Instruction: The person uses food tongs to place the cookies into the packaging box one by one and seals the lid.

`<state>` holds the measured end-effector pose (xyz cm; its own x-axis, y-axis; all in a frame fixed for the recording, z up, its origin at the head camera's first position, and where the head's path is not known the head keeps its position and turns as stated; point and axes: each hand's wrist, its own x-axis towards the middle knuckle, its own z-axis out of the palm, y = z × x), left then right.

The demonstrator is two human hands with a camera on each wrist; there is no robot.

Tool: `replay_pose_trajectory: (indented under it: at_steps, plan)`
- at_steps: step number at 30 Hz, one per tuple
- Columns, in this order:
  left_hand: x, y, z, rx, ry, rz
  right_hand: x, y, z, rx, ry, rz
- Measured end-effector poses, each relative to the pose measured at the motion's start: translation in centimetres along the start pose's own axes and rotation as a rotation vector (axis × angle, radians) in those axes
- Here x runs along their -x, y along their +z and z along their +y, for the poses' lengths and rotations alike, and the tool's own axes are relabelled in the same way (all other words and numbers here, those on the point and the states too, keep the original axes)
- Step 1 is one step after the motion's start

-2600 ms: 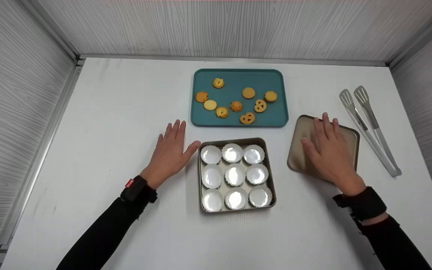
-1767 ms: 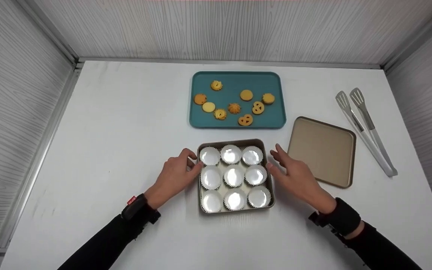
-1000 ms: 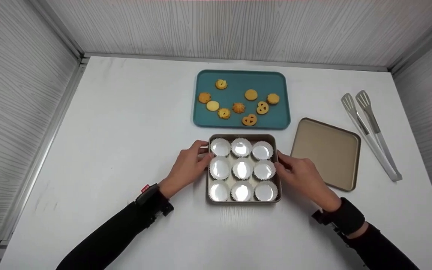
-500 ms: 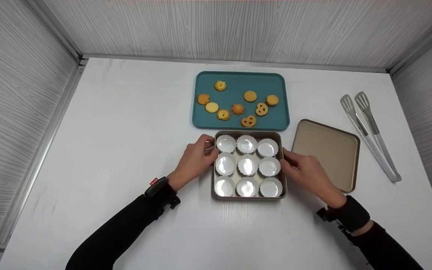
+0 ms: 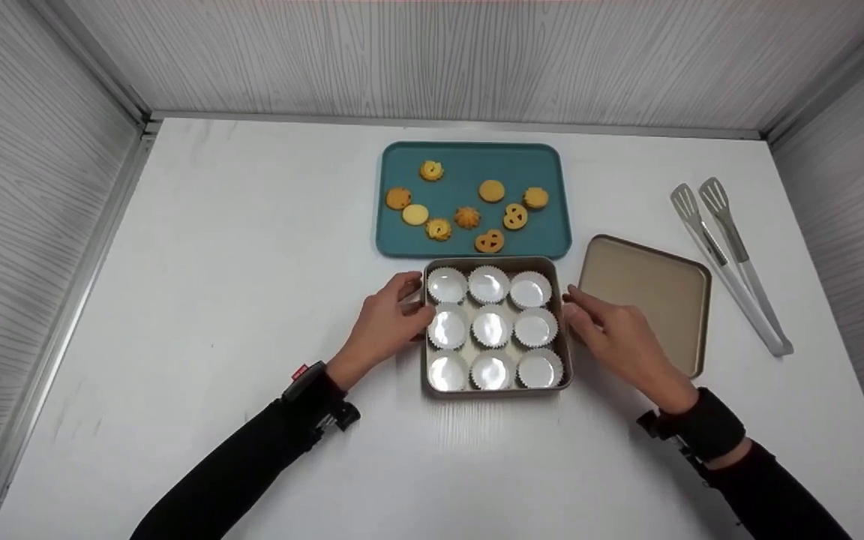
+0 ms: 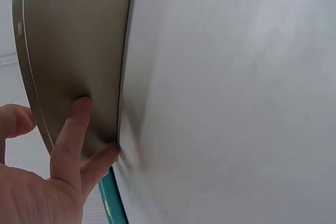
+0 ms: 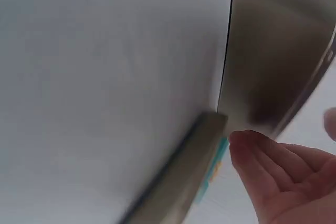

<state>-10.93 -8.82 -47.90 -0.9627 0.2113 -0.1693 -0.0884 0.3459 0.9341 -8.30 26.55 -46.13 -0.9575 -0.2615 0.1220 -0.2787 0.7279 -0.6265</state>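
Observation:
A square metal tin (image 5: 456, 394) with rows of white fluted paper baking cups (image 5: 492, 328) sits just in front of the teal tray (image 5: 469, 157). At its left side my left hand (image 5: 385, 322) holds the wall, thumb over the rim and fingertips against the outside, as the left wrist view shows (image 6: 52, 145). My right hand (image 5: 627, 341) is beside the right wall with loosely bent fingers, slightly off the metal in the right wrist view (image 7: 283, 171). Under that hand's fingers and wrist lies the edge of a tan square lid (image 5: 649, 292).
Several cookies (image 5: 467, 217), round, swirled and pretzel-shaped, are spread over the tray behind the tin. Metal tongs (image 5: 732, 262) lie at the far right beyond the lid. Grey wood-grain panels (image 5: 462, 60) close off the back and sides of the white table (image 5: 214, 247).
The right hand left the lid and, with the left hand, moved the tin rightward, close to the tray, turning it straighter. The right fingers have now come off its wall.

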Motion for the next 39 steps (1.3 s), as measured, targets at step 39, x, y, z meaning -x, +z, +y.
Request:
replay_pose_trajectory:
  at_steps: [39]
  plan:
    - [-0.1,-0.2,-0.2,-0.039,0.052,0.02,-0.3,-12.9,16.5,0.408,0.296,0.049]
